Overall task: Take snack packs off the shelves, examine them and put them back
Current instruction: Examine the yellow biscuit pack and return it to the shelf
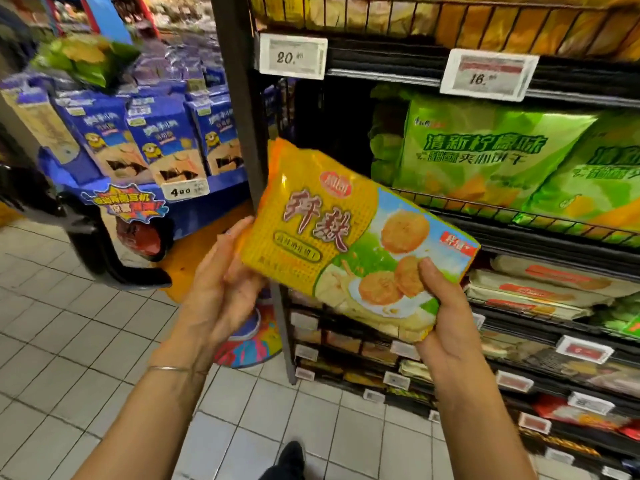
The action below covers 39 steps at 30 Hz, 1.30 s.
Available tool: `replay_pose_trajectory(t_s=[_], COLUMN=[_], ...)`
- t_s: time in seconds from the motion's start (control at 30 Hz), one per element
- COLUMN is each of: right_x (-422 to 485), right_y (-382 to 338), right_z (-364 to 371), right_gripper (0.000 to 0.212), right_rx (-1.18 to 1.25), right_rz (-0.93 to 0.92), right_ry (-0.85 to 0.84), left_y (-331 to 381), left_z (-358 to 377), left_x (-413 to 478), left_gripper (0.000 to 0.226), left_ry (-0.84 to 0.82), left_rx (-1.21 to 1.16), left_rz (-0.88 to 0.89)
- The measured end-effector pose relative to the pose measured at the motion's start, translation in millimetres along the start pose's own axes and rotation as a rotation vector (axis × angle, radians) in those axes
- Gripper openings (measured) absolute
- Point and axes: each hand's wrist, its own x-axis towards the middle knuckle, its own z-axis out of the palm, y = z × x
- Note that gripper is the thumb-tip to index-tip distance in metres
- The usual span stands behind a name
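Biscuit pack, yellow with a green and blue panel picturing round biscuits: off the shelves, held in mid-air in front of the black wire shelf rack, tilted with its right end lower, printed face to the camera.

Right hand: grip clenched on the pack's lower right corner, thumb pressed on the front, fingers behind.

Left hand: palm up under the pack's lower left edge, fingers extended against that edge. The thumb is hidden, so this reads as a flat, released support rather than a clasp. A thin bangle sits on the wrist.

Shelf just behind the pack: green lemon sandwich-biscuit packs standing in a row to the right, with a dark gap at the left end. Two price tags hang on the shelf edge above. Lower shelves carry further packs, too blurred to name.

Left of the rack's upright post: blue display stand stocked with blue boxes. Tiled floor below, with a dark shoe at the bottom edge.
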Motion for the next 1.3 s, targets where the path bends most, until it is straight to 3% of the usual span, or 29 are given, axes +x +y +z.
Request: replay_pose_trajectory(t_s=[0.1, 0.23, 0.5, 0.63, 0.73, 0.83, 0.93, 1.07, 1.3], right_x=[20.9, 42.8, 69.7, 92.9, 109.2, 124.5, 134.0, 135.9, 132.6], right_y=[-10.7, -22.1, -8.3, -2.8, -3.4, -6.6, -12.4, -16.7, -28.7], right_z=[30.2, 54.1, 81.6, 97.4, 105.1, 112.0, 113.0, 112.0, 114.0], right_gripper=[0.048, 0.053, 0.052, 0.057, 0.057, 0.07, 0.068, 0.066, 0.06], right_rx=[-0.039, -0.173, -0.454, -0.531, -0.582, -0.635, -0.693, -0.755, -0.876], right_rz=[-0.194, -0.489, -0.832, -0.808, -0.753, -0.713, -0.7, -0.682, -0.63], right_ry=[0.082, 0.266, 0.38, 0.421, 0.357, 0.319, 0.316, 0.268, 0.255], left_y=[-2.4, -8.6, 5.0, 17.2, 25.2, 38.7, 47.6, 57.0, 44.5], left_z=[28.1, 48.0, 41.3, 39.2, 36.7, 47.7, 60.6, 77.8, 82.3], left_x=[34.7, 77.7, 138.9, 145.7, 138.8, 127.3, 127.8, 141.1, 154.8], left_gripper=[0.087, 0.055, 0.049, 0.03, 0.029, 0.021, 0.057, 0.085, 0.08], left_ry=[-0.102, -0.173, -0.219, -0.082, 0.026, -0.099, -0.239, -0.364, -0.323], left_rx=[-0.045, 0.123, 0.552, 0.786, 1.142, 1.183, 1.279, 1.411, 1.331], left_rz=[-0.071, -0.208, -0.197, -0.044, 0.285, 0.714, 0.982, 1.096, 1.219])
